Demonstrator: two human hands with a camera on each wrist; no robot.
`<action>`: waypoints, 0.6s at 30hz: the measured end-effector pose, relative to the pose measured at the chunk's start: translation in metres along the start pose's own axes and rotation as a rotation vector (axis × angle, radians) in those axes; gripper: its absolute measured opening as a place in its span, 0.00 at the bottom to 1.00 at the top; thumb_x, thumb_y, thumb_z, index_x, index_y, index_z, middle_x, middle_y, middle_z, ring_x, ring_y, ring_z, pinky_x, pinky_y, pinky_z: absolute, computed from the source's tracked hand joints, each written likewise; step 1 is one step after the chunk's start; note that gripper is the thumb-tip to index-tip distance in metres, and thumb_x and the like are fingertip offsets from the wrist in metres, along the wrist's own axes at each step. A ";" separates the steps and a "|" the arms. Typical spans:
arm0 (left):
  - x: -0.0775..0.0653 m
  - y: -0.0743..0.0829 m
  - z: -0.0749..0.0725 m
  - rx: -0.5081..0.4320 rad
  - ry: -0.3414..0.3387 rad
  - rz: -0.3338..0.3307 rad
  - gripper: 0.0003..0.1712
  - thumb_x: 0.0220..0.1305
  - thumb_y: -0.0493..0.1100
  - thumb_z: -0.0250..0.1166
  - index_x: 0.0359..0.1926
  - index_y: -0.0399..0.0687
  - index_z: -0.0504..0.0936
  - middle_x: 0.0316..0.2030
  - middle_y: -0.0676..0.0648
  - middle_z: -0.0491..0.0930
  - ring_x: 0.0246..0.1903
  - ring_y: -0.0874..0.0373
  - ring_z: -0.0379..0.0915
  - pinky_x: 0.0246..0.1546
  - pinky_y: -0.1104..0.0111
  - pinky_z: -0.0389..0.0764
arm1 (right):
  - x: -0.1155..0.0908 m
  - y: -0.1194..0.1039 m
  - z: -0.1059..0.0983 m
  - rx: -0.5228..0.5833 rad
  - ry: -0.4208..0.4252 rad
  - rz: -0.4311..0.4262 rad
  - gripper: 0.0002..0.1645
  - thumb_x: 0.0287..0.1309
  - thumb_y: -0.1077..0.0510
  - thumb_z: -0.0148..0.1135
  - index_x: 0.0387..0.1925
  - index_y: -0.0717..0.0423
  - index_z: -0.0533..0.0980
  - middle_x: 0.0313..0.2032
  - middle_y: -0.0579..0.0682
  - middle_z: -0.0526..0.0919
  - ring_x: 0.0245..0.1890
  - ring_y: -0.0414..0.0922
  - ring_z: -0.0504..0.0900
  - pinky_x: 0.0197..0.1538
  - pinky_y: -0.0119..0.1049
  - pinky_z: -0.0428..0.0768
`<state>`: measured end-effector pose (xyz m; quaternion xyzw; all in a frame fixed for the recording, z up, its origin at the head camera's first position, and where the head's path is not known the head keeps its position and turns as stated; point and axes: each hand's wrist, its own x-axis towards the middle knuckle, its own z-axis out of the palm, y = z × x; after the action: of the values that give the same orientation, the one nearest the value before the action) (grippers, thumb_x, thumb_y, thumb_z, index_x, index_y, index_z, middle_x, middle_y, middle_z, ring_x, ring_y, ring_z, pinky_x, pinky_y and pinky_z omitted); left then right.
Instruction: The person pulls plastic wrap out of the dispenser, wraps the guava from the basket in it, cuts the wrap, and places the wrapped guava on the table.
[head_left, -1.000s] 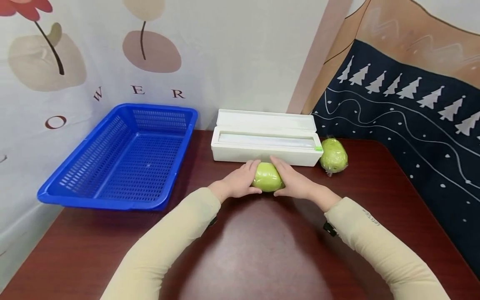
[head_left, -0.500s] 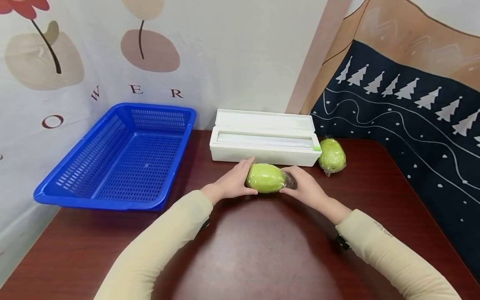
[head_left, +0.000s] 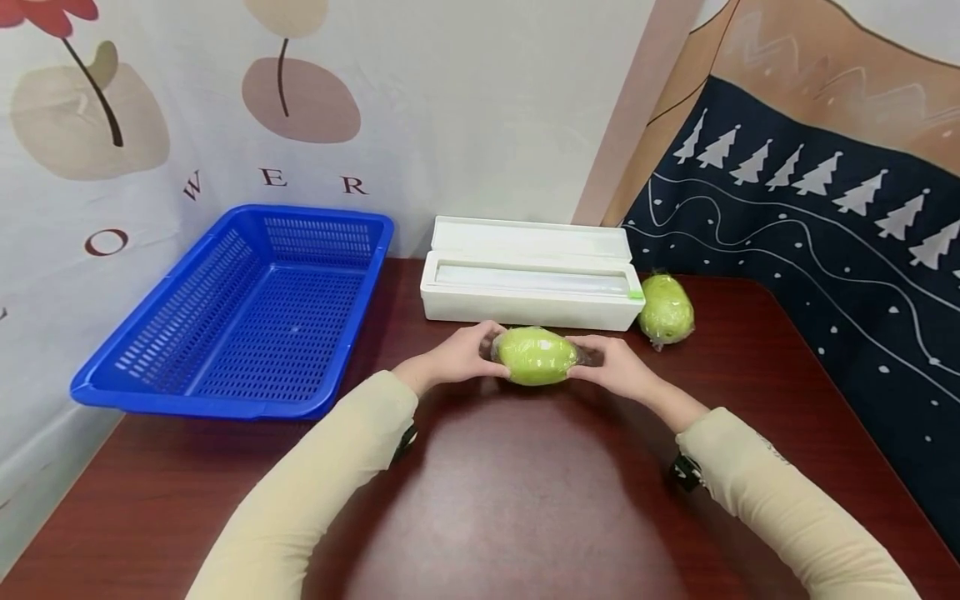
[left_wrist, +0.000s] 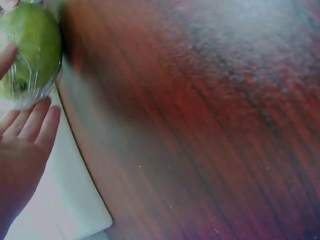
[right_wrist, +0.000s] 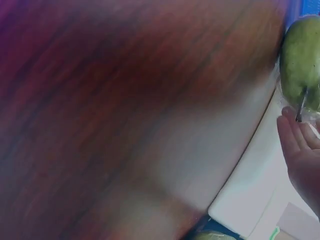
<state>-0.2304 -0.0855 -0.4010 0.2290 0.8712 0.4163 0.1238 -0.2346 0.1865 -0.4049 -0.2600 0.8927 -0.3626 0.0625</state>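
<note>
A green pear [head_left: 536, 356] wrapped in clear cling film is held sideways between both hands, in front of the white box. My left hand [head_left: 461, 357] holds its left end between thumb and fingers, at the gathered film. At the opposite end, my right hand [head_left: 618, 367] grips it the same way, thumb toward me. The left wrist view shows the film-covered pear [left_wrist: 37, 40] against the fingertips of the left hand [left_wrist: 22, 155]. In the right wrist view, the dark stem [right_wrist: 302, 102] pokes out near the right hand's [right_wrist: 305, 160] fingertips.
A long white cling film box [head_left: 532, 312] stands behind the hands, lid raised. Another wrapped pear [head_left: 667, 310] sits by its right end. At the left is a blue plastic basket [head_left: 225, 408]. A printed cloth [head_left: 487, 125] hangs behind the dark red table [head_left: 540, 500].
My hands have moved apart, from the pear's sides to its two ends. The right hand shifted outward first, then the left. The box, basket and other pear stay where they were.
</note>
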 end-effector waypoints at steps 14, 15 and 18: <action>-0.001 0.010 -0.002 0.082 -0.042 -0.128 0.31 0.57 0.55 0.64 0.58 0.42 0.74 0.49 0.44 0.73 0.50 0.54 0.67 0.54 0.63 0.68 | 0.000 -0.005 0.001 0.103 -0.157 0.110 0.38 0.55 0.53 0.65 0.62 0.65 0.64 0.53 0.62 0.77 0.52 0.53 0.77 0.53 0.46 0.76; -0.002 0.011 -0.002 0.063 -0.042 -0.133 0.32 0.56 0.54 0.65 0.58 0.42 0.73 0.50 0.44 0.74 0.51 0.54 0.68 0.55 0.63 0.68 | 0.001 -0.005 0.001 0.100 -0.151 0.112 0.38 0.54 0.53 0.66 0.62 0.65 0.64 0.53 0.62 0.77 0.51 0.52 0.77 0.52 0.45 0.76; -0.003 0.013 -0.002 0.019 -0.045 -0.162 0.36 0.56 0.54 0.65 0.61 0.40 0.68 0.50 0.43 0.77 0.53 0.53 0.70 0.56 0.62 0.70 | 0.002 -0.004 0.001 0.118 -0.121 0.132 0.37 0.53 0.54 0.66 0.61 0.66 0.65 0.51 0.63 0.78 0.48 0.50 0.79 0.49 0.42 0.77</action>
<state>-0.2249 -0.0812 -0.3900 0.1681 0.8877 0.3914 0.1747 -0.2345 0.1822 -0.4033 -0.2181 0.8795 -0.3934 0.1553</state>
